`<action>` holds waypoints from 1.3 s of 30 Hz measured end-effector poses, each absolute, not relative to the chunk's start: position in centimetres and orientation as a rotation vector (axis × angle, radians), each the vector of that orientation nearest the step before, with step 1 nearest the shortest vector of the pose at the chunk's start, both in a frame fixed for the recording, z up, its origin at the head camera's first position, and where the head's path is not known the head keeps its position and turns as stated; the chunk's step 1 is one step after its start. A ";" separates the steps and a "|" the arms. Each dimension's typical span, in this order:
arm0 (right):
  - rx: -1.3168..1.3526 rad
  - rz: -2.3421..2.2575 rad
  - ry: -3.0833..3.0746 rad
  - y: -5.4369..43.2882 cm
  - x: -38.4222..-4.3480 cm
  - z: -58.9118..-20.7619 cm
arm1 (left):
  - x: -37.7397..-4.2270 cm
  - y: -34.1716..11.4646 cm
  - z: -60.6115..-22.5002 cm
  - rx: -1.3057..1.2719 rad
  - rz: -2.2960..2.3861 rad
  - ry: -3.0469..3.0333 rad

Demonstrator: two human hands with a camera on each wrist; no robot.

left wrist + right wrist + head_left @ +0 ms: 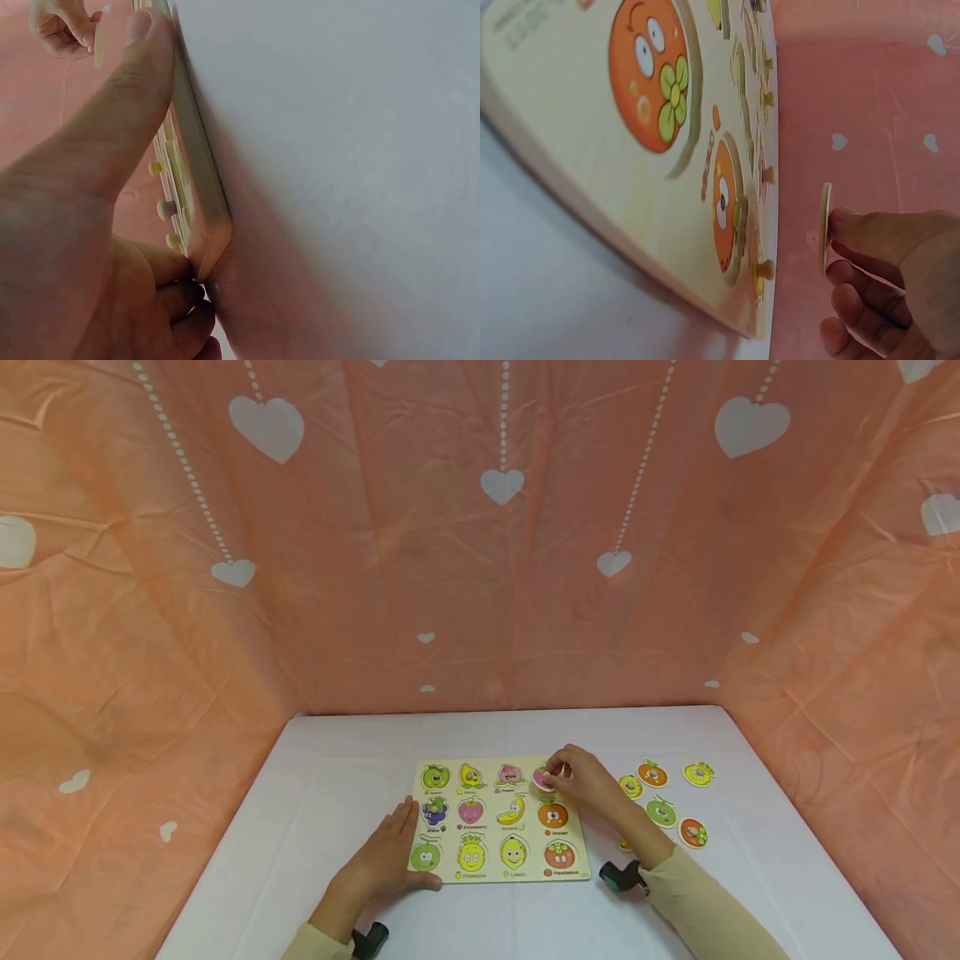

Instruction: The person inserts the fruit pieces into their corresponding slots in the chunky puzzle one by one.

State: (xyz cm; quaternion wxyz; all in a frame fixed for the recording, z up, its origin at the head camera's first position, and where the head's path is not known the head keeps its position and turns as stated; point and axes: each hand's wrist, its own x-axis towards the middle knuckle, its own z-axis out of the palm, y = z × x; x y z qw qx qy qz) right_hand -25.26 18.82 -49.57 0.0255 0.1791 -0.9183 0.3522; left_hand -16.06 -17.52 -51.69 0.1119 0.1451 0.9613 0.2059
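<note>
A pale wooden fruit puzzle board [491, 839] lies on the white table, its fruit pictures in rows. My left hand [390, 852] rests at its near left corner, with the fingers along the left side. In the left wrist view the left thumb [150, 67] lies straight along the board's front edge. Above the board's far right corner, my right hand [581, 777] pinches a pink fruit puzzle piece [541, 779] between thumb and fingers. The right wrist view shows that round piece [825, 229] edge-on, apart from the board; its face is hidden there.
Several loose fruit pieces lie right of the board, among them an orange one [652, 774], a pineapple [699, 774], a green one [662, 812] and a red-orange one [693, 833]. The right forearm partly covers another. Behind hangs a pink curtain [502, 593] with white hearts.
</note>
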 end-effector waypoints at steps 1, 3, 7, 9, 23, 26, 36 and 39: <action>0.552 1.084 -2.841 18.7 -25.3 -49.6 | -16.1 -17.5 -51.7 0.426 0.604 2.824; 0.560 1.084 -2.842 18.4 -25.3 -49.6 | -16.1 -17.5 -51.8 0.428 0.602 2.827; 0.586 1.082 -2.849 17.8 -25.2 -49.6 | -16.1 -17.5 -51.8 0.432 0.596 2.831; 0.609 1.080 -2.844 17.6 -25.1 -49.6 | -16.1 -17.5 -51.8 0.434 0.593 2.832; 0.709 1.074 -2.820 15.3 -24.7 -49.7 | -16.0 -17.4 -51.5 0.423 0.588 2.822; 0.702 1.077 -2.838 14.7 -24.6 -49.7 | -16.0 -17.4 -51.5 0.423 0.594 2.821; 0.760 1.059 -2.825 13.2 -24.4 -50.3 | -16.0 -17.5 -51.5 0.429 0.588 2.823; 0.773 1.078 -2.824 12.7 -24.3 -50.4 | -16.0 -17.5 -51.5 0.421 0.588 2.822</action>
